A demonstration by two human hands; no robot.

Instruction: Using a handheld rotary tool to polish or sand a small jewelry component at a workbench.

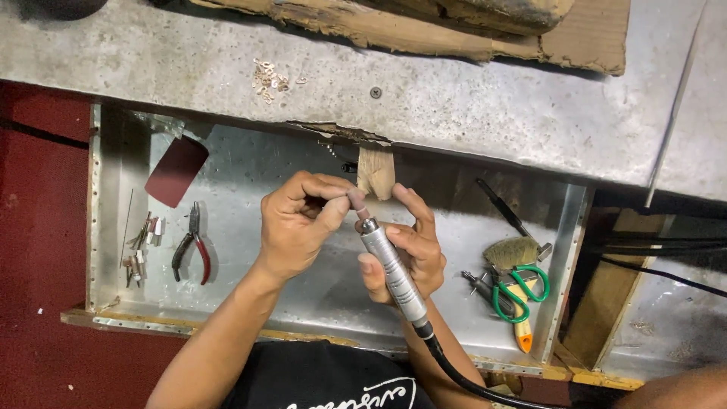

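I see my right hand [405, 254] wrapped around a silver rotary handpiece [394, 273], fingers closed on its barrel, with the tool's black flexible cable [462, 379] running down and off toward the lower edge. The tip of the handpiece points up toward a wooden bench pin [376, 173] that juts out from the edge of the bench [469, 106]. My left hand [299, 227] sits just beside the right, thumb and fingers pinched together near the tool's tip; whatever small piece it holds is too small for me to make out. Both hands hover over the metal-lined tray [250, 182] under the bench edge.

In the tray to the left lie red-handled pliers [191, 246], a scatter of small burrs and bits [140, 250], and a dark red sheet [176, 171]. To the right I see green-handled scissors [519, 291], a bristle brush [511, 251] and a yellow-handled tool [522, 326]. A small heap of tiny pale rings [269, 78] rests on the bench top.
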